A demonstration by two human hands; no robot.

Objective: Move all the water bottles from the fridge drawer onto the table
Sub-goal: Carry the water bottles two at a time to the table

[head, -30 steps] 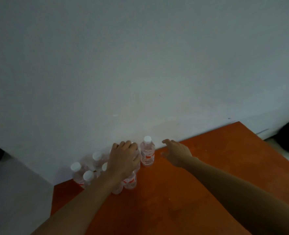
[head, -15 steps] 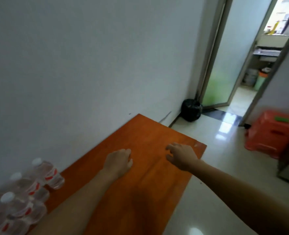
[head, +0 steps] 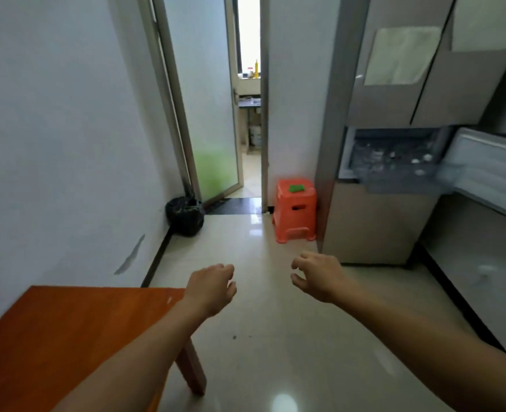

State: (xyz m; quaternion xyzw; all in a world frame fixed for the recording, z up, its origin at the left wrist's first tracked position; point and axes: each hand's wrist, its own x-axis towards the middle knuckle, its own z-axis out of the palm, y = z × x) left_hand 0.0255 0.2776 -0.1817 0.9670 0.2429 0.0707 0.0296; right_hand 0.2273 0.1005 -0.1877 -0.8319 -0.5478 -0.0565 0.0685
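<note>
The fridge (head: 373, 221) stands at the right with its drawer (head: 400, 171) pulled out; blurred bottle caps show inside the drawer. The orange table (head: 52, 331) fills the lower left corner; the bottles on it are out of view. My left hand (head: 213, 286) hangs past the table's right end, fingers loosely curled, holding nothing. My right hand (head: 317, 276) floats over the floor, fingers spread and relaxed, empty. Both hands are well short of the fridge.
An orange plastic stool (head: 295, 214) with a green thing on top stands left of the fridge. A black rubbish bag (head: 185, 215) sits in the corner by an open glass door (head: 207, 114). Glossy tiled floor (head: 260, 337) lies between table and fridge.
The view has swung right from the wall and the bottles on the table to the doorway and fridge. Both hands came off the table and now hang over the floor.
</note>
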